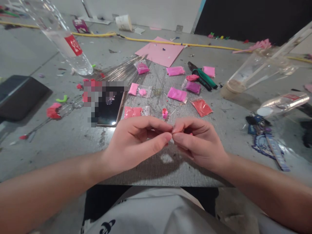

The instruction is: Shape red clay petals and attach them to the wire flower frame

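Starting at your left, the water bottle [63, 39] and the phone [110, 105] sit well clear of the work, so leave them be. Your left hand [136, 143] has its grip narrow, thumb and forefinger pinched at the point where both hands meet above the table [73, 136]; judging from this, keep that pinch steady as the anchor. The small pink piece [188, 133] shows only as a sliver behind your right fingers, so what it is cannot be told. Your right hand [197, 143] is likewise pinched tight on it, fingertips touching the left ones. Work with fingertips alone, wrists low, and keep the pinch over the grey mat [146, 169] so anything dropped lands near the pink flower bead [165, 112] and the bead packets [177, 94], not among the clutter at far right.
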